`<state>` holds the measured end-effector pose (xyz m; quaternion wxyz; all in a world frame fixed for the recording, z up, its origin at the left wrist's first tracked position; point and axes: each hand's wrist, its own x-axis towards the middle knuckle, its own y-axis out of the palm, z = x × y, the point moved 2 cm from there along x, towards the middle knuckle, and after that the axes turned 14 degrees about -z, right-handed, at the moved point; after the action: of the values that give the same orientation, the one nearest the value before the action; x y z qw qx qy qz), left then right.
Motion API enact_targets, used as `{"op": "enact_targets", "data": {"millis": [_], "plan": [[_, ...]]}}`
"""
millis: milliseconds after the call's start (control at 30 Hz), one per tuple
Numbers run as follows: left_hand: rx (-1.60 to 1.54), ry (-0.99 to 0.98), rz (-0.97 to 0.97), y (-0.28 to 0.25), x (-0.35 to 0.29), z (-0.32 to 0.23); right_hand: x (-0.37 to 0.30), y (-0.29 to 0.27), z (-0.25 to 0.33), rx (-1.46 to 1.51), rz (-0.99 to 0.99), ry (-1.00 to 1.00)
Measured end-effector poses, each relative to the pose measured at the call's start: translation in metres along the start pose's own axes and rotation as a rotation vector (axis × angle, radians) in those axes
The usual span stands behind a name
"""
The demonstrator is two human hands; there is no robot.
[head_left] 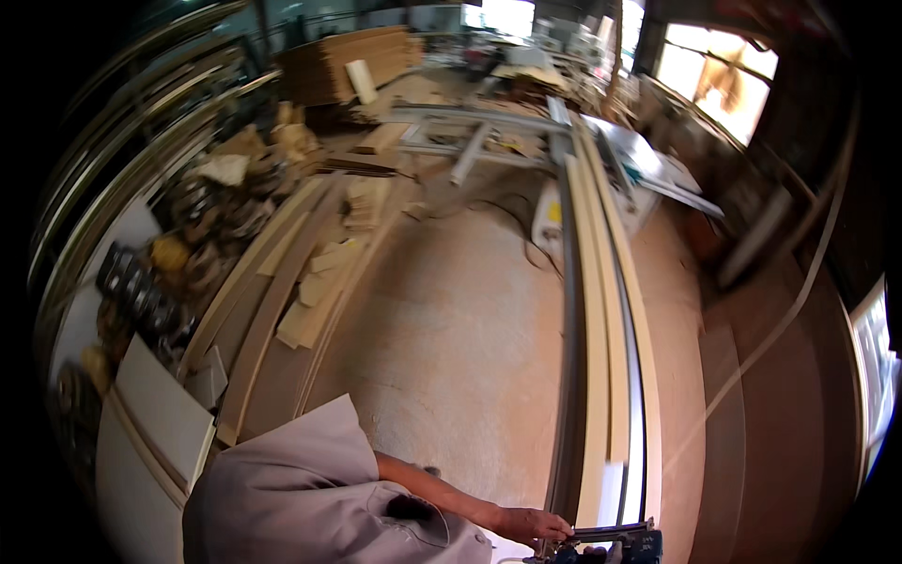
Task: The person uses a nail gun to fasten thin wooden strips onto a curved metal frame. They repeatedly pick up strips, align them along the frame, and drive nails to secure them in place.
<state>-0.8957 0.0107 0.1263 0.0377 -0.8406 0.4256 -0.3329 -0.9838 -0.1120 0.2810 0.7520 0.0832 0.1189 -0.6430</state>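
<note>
- Left hand (534, 524): palm down, fingers slightly bent at the edge of a dark tool; gripping or merely resting, cannot tell.
- Right hand: out of view; hold unknown.
- Dark tool (645, 545): at the lower edge, by the boards' near ends; partly cut off, exact type unclear.
- Long pale boards (596, 376): laid lengthwise, side by side, one ending short of its neighbours.
- Progress: apparently under way at the near ends; finished and remaining shares cannot be told.
</note>
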Motion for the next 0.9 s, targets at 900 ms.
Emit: {"op": "enact_targets", "data": {"millis": [900], "plan": [[0.576,-1.149,0.507,-0.468,-0.426,0.177,-0.082,-0.186,-0.136,-0.897,-0.073,-0.234]]}}
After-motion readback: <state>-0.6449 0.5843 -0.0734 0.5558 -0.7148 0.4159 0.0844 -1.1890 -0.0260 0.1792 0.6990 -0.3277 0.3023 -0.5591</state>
